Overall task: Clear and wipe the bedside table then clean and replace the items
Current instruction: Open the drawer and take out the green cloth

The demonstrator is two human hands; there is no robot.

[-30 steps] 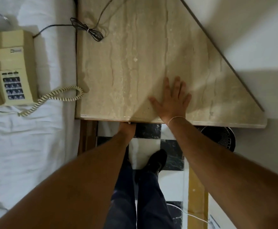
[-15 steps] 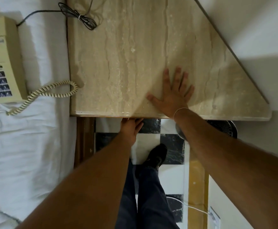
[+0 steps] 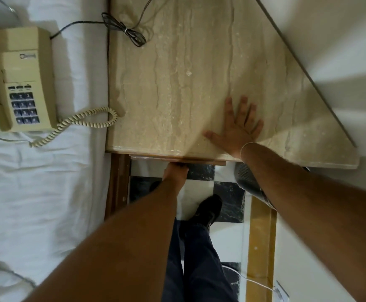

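Observation:
The beige marble bedside table top [image 3: 177, 83] is triangular and bare except for a tied bundle of dark cable [image 3: 125, 31] at its far left corner. My right hand [image 3: 236, 125] lies flat on the top near the front edge, fingers spread, holding nothing. My left hand [image 3: 175, 173] is below the front edge, its fingers curled on a thin wooden drawer front [image 3: 177, 159] that sticks out a little from under the marble. A cream push-button telephone [image 3: 18, 88] sits on the white bed sheet to the left, and its coiled cord [image 3: 86, 120] reaches the table's edge.
The bed [image 3: 36, 203] runs along the table's left side. A dark mesh bin [image 3: 248, 182] stands under the table's right part. A white wall borders the slanted edge. Below are checkered floor tiles [image 3: 227, 199], my legs and shoe, and a wall socket [image 3: 282, 290] with a white cable.
My left hand has closed on the drawer front, and a wooden strip now shows below the marble edge. My right hand stays flat on the top. The view shifted slightly.

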